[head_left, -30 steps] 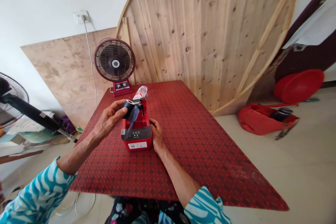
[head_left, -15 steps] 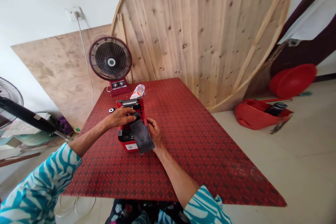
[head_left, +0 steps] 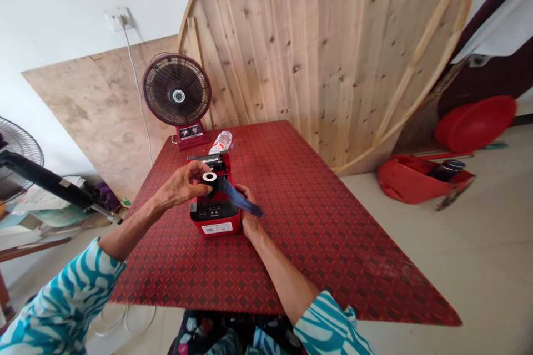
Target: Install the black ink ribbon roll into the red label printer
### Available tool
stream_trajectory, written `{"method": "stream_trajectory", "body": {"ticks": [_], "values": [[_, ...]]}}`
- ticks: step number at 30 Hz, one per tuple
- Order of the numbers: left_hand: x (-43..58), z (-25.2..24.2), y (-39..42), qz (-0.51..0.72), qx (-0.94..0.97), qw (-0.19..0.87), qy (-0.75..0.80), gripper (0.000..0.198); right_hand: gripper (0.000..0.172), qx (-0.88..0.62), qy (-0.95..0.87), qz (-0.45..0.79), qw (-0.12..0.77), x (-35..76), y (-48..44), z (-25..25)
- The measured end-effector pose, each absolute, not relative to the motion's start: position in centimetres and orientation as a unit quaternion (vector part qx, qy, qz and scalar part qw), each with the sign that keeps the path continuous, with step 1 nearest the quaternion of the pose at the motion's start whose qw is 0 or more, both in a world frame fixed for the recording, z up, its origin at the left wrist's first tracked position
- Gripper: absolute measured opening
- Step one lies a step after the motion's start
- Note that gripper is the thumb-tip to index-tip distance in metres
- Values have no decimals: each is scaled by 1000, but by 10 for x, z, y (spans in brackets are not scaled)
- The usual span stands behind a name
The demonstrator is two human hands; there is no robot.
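Pinched between the thumb and fingers of my left hand (head_left: 183, 184) is a black ribbon roll (head_left: 209, 184), its white core end turned up. A loose dark strip (head_left: 239, 199) runs from the roll to the right and passes in front of my right hand (head_left: 251, 216). Below the roll stands a red and black label printer (head_left: 216, 224) with its lid raised at the back. Along the printer's right side, my right hand has its fingers curled against the casing; its thumb is hidden. The roll is held above the printer's body.
A clear plastic bottle (head_left: 221, 142) lies behind the printer, near a dark red fan (head_left: 178, 94) at the table's back left corner. The table (head_left: 325, 244) has a red patterned top. Large wooden boards (head_left: 316, 55) lean behind it. A red bag (head_left: 402, 180) is on the floor at right.
My left hand has lifted and turned the roll, so its white core end now shows. The strip has swung from hanging over the printer's front towards the right. My right hand stays beside the printer.
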State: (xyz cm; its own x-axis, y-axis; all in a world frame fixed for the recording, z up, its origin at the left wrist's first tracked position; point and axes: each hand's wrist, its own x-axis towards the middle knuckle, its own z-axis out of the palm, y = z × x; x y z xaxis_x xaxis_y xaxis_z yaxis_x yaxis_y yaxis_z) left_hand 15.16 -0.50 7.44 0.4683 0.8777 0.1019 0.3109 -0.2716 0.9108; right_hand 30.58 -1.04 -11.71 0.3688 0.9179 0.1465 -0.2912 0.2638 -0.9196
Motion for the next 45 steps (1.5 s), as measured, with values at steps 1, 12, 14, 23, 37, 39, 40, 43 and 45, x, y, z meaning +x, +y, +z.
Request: {"method": "stream_trajectory", "body": {"ticks": [1, 12, 14, 23, 37, 39, 40, 43, 45], "values": [[152, 77, -8, 334, 726, 448, 400, 36, 31, -430, -360, 433, 706, 306, -12, -114], [134, 45, -16, 388, 598, 623, 322, 42, 30, -436, -352, 446, 698, 308, -20, -100], [133, 42, -21, 404, 615, 609, 296, 42, 30, -436, -356, 442, 699, 308, -19, -100], [138, 50, -50, 451, 709, 492, 229, 32, 31, -449, -353, 448, 688, 309, -19, -101], [131, 36, -21, 468, 645, 441, 413, 42, 32, -441, -361, 440, 694, 310, -20, -102], [131, 30, -9, 444, 654, 423, 443, 37, 32, -439, -362, 441, 694, 310, -21, -101], [132, 27, -4, 428, 665, 406, 457, 33, 32, -439, -361, 441, 694, 310, -21, -100], [136, 17, 7, 387, 709, 332, 486, 25, 32, -440, -355, 448, 692, 310, -22, -98], [139, 13, 10, 362, 743, 279, 489, 22, 32, -441, -351, 455, 689, 309, -22, -98]]}}
